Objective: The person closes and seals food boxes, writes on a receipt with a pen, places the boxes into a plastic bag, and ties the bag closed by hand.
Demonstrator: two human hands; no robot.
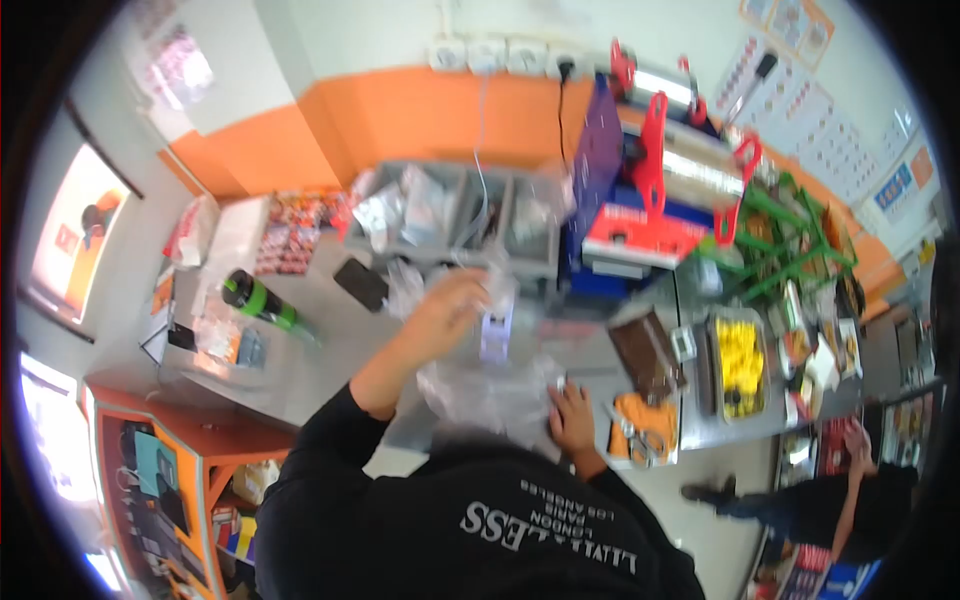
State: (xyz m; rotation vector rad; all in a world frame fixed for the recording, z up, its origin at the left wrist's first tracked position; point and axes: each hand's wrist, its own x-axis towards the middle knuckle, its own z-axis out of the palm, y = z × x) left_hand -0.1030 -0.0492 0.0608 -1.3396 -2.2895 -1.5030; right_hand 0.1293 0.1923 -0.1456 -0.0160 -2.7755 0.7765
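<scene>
My left hand [445, 315] is over the steel table, its fingers bent and closed on a piece of clear plastic bag [495, 275]; motion blurs the fingertips. Just beside them is a pale, narrow strip [495, 335], too blurred to identify. A large crumpled clear plastic bag [475, 395] lies in front of my body. My right hand [572, 412] rests at the right edge of that bag, fingers apart and pointing away from me. Close to its fingertips is a small white bit that I cannot make out.
Grey bins [455, 215] with plastic packets line the back, beside a sealing machine [650, 190] with red handles. A phone [360, 285] and a green-black bottle [265, 305] lie left. Scissors [645, 440] on orange cloth and a yellow-filled tray [738, 370] are right. Another person [840, 510] stands lower right.
</scene>
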